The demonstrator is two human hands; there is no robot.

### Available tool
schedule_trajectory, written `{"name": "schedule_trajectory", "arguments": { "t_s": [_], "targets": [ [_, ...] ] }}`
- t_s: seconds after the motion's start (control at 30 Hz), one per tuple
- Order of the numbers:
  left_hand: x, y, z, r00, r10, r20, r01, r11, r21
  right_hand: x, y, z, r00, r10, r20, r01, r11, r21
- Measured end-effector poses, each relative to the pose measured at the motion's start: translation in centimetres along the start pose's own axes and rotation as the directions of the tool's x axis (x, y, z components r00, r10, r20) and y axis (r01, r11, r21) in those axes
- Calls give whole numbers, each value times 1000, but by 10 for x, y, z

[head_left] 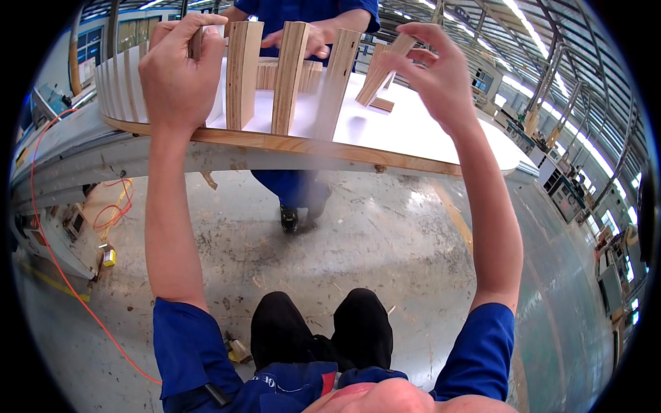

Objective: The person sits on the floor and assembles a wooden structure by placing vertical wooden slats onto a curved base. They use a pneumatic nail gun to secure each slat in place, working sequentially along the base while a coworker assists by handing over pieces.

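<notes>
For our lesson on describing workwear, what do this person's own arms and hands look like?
The left hand and right hand are ungloved. The left sleeve and right sleeve are plain-looking, blue and short, ending near the elbows and leaving the forearms bare. A slim dark item shows by the left sleeve.

1. Three upright wooden blocks [286,79] line the near edge of the white board [427,138]; narrow gaps part them.
2. Behind those gaps, low wooden pieces [267,74] and a co-worker's hand [313,41] obstruct the way through.
3. Left of the row, the left hand [180,79] fills the approach.
4. Right of it, a tilted block [376,76] in the right hand [439,76] obstructs.
5. Nearer the edge, below that hand, lies the widest low passage.
</notes>
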State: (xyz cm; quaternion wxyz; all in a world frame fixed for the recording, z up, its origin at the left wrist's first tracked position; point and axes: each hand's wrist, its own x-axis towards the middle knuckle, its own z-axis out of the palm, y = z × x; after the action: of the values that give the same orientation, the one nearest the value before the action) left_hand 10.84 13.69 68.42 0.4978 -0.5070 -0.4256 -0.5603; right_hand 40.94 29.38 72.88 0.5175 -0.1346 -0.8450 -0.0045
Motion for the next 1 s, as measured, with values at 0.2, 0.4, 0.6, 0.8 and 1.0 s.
{"name": "schedule_trajectory", "arguments": {
  "t_s": [0.2,0.4,0.6,0.8,1.0],
  "targets": [
    [0,4,1,999,-39,-30,37,997,-63,-16,-23,-15,988,-102,115,66,957,282],
    [0,3,0,998,-56,-5,55,998,-36,-30,-35,-11,947,18,320,-143,917,373],
    [-1,1,1,1000,-5,-6,5,1000,-9,-42,-33,-9,846,64,530,-273,905,327],
    [-1,1,-1,999,-41,14,41,999,-1,-47,-36,-6,828,101,552,-335,878,342],
    [-2,1,1,999,-34,-8,34,999,-1,-41,-34,-8,780,124,613,-263,954,142]
  ]
}}
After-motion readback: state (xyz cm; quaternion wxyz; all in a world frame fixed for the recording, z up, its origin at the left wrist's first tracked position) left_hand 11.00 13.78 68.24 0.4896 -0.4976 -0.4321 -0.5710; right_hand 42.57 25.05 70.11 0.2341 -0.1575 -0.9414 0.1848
